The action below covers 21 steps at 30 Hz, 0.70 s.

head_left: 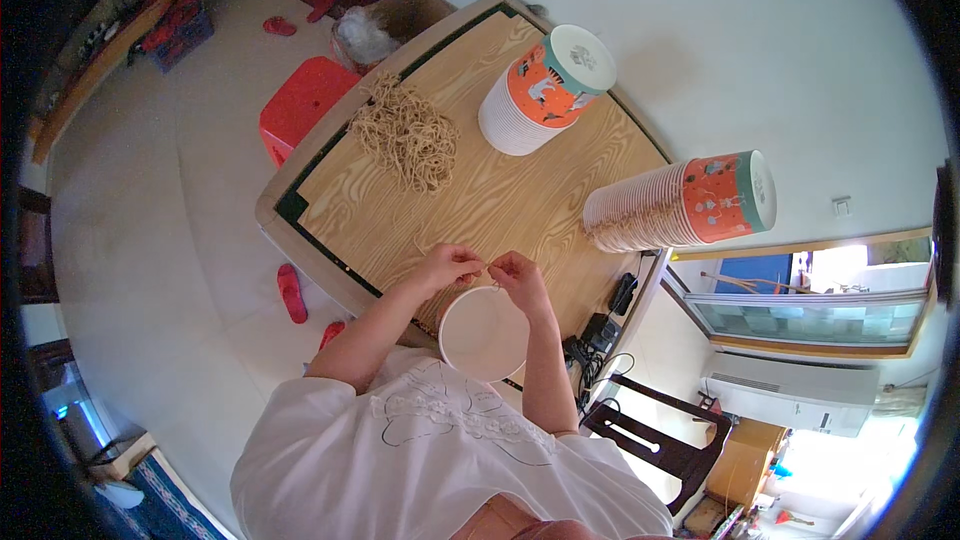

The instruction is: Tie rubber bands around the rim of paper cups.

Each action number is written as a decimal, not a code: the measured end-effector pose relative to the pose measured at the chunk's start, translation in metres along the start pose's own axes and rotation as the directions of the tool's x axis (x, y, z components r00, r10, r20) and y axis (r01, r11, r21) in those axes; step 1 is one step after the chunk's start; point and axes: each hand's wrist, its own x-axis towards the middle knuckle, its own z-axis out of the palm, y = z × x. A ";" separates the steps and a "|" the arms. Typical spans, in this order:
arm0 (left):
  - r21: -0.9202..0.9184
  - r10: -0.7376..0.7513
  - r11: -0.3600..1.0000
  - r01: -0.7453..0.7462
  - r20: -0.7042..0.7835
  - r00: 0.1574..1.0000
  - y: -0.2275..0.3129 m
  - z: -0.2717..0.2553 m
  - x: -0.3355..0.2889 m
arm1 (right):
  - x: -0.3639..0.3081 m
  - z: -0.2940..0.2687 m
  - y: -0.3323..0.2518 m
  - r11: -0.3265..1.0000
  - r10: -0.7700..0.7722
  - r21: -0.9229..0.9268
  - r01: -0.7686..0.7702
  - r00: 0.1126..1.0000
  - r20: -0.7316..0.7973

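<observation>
A white paper bucket point(484, 335) stands at the near edge of the table against my body, its open mouth facing up. Just beyond its rim, my left hand point(452, 267) and my right hand point(520, 281) meet with fingertips pinched. Between them shows a short bit of thin tan twine, mostly covered by the fingers. A loose, tangled heap of tan twine point(408, 134) lies farther off on the left part of the table.
Two tall stacks of nested paper buckets, one upright-looking point(545, 90) and one with twine along its side point(680, 202), stand at the back and right. Black adapters and cables point(598, 335) sit at the right edge. A red stool point(308, 105) is beside the wooden table point(350, 215).
</observation>
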 end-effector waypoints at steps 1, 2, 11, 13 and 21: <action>0.031 0.000 1.000 0.001 -0.012 1.000 -0.001 0.000 0.001 | 0.000 0.000 0.001 1.000 -0.013 -0.004 0.013 1.000 -0.004; 0.063 0.000 0.998 0.002 -0.024 1.000 -0.002 0.000 0.002 | 0.000 -0.001 0.003 1.000 -0.013 -0.005 0.013 1.000 -0.004; 0.048 0.014 0.999 -0.010 -0.100 0.995 -0.013 -0.004 0.008 | 0.001 -0.002 0.003 1.000 0.010 -0.007 -0.010 1.000 0.017; 0.052 0.015 0.999 -0.009 -0.109 0.994 -0.010 -0.002 0.007 | 0.002 -0.006 0.003 1.000 0.012 -0.015 -0.011 0.998 0.054; 0.126 0.015 0.992 0.000 -0.118 0.993 -0.003 0.008 0.019 | 0.022 -0.018 0.008 0.969 0.169 0.144 -0.200 0.965 0.202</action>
